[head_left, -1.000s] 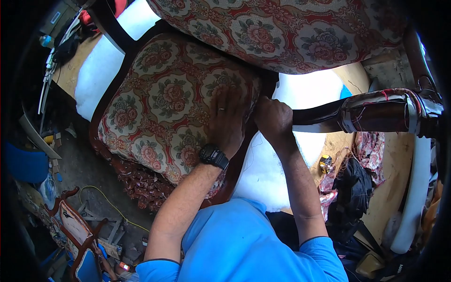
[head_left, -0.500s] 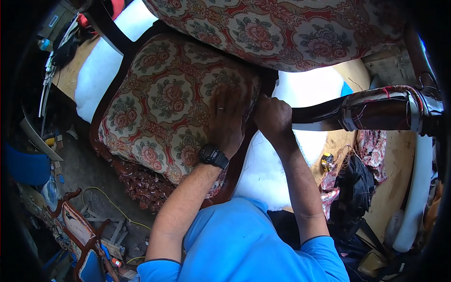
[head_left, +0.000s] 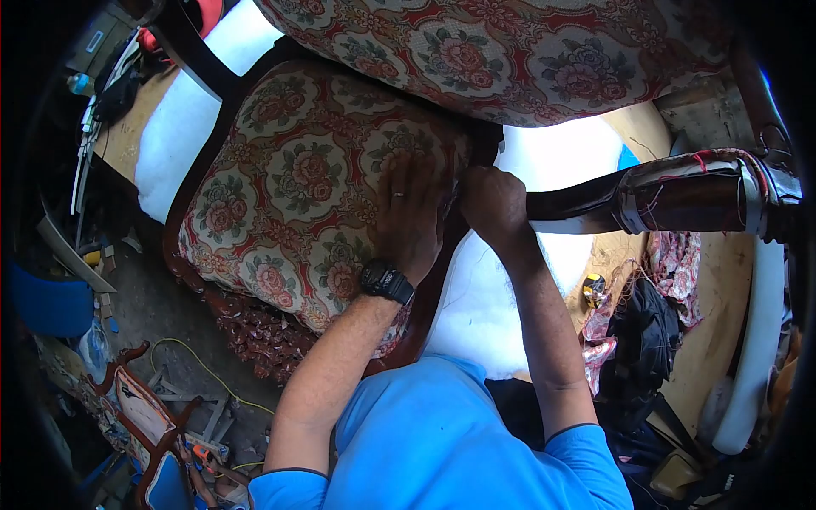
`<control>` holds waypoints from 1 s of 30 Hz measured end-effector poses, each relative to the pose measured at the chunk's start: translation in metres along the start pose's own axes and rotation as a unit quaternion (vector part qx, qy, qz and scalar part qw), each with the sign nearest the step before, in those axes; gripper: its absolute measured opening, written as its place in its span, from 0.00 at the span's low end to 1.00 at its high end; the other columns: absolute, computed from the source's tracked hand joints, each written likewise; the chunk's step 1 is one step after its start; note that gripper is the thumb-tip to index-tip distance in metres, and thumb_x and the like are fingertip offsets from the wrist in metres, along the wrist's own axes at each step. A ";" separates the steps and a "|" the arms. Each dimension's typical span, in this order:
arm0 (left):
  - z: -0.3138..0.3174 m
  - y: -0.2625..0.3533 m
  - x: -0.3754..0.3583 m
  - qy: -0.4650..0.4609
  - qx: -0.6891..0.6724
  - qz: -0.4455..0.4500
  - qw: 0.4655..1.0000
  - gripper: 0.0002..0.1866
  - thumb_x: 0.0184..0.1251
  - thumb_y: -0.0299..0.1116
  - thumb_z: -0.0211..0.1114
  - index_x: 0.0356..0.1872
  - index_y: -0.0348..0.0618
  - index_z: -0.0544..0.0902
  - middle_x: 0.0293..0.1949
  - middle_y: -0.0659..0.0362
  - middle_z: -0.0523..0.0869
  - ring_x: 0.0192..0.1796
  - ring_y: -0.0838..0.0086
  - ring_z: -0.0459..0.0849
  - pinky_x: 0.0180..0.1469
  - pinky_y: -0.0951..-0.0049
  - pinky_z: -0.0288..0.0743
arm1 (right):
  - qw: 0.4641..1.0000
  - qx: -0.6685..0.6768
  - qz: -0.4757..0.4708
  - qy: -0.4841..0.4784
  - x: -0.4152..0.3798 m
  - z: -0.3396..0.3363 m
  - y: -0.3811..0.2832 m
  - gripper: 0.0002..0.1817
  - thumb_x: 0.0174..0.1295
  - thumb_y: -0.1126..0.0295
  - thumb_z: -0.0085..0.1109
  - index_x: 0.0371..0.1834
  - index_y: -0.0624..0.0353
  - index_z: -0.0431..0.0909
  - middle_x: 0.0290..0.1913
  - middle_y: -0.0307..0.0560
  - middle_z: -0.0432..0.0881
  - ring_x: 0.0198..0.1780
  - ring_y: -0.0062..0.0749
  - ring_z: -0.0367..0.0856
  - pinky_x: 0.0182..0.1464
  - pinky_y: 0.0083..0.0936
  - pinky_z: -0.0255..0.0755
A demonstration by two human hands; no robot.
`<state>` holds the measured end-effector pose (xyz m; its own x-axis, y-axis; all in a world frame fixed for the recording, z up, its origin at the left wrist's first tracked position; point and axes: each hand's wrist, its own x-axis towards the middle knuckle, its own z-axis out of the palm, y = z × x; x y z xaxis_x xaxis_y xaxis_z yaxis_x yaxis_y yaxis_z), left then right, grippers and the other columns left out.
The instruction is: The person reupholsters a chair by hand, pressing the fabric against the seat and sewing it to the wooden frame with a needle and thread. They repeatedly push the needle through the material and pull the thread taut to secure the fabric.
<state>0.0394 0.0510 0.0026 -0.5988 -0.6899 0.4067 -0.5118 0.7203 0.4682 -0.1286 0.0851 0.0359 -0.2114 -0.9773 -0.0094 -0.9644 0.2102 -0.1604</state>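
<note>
A chair seat (head_left: 308,170) covered in floral upholstery fabric lies tilted in front of me, set in a dark, carved wooden frame (head_left: 183,200). My left hand (head_left: 410,217) lies flat on the fabric near its right side, fingers stretched out, with a ring and a black watch on that arm. Against the seat's right edge, my right hand (head_left: 495,204) is closed in a fist. Its fingertips are hidden at the fabric's border, so what they pinch cannot be made out. A floral backrest (head_left: 510,64) rises beyond both hands.
White padding (head_left: 480,314) lies under the chair on a wooden surface. A wrapped wooden armrest (head_left: 680,200) extends right. A yellow tape measure (head_left: 593,290), fabric scraps (head_left: 676,268) and a black bag (head_left: 646,331) lie at right. Another chair frame (head_left: 140,408) and a yellow cord (head_left: 208,370) are at lower left.
Both hands stay in nearly the same place; the right fist has shifted only slightly. At lower left, an orange item has moved a little up and left.
</note>
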 end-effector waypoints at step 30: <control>0.003 0.000 -0.001 -0.010 -0.003 -0.019 1.000 0.30 0.75 0.28 0.69 0.76 0.42 0.77 0.76 0.46 0.79 0.83 0.47 0.69 0.89 0.42 0.55 | 0.992 0.034 -0.021 -0.121 0.017 -0.006 0.013 0.12 0.65 0.75 0.61 0.46 0.57 0.92 0.41 0.61 0.92 0.49 0.57 0.93 0.56 0.49 0.86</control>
<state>0.0377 0.0521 0.0000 -0.5906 -0.7154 0.3733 -0.5307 0.6929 0.4882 -0.1457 0.0716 0.0392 -0.1198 -0.9644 -0.2359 -0.9569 0.1755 -0.2315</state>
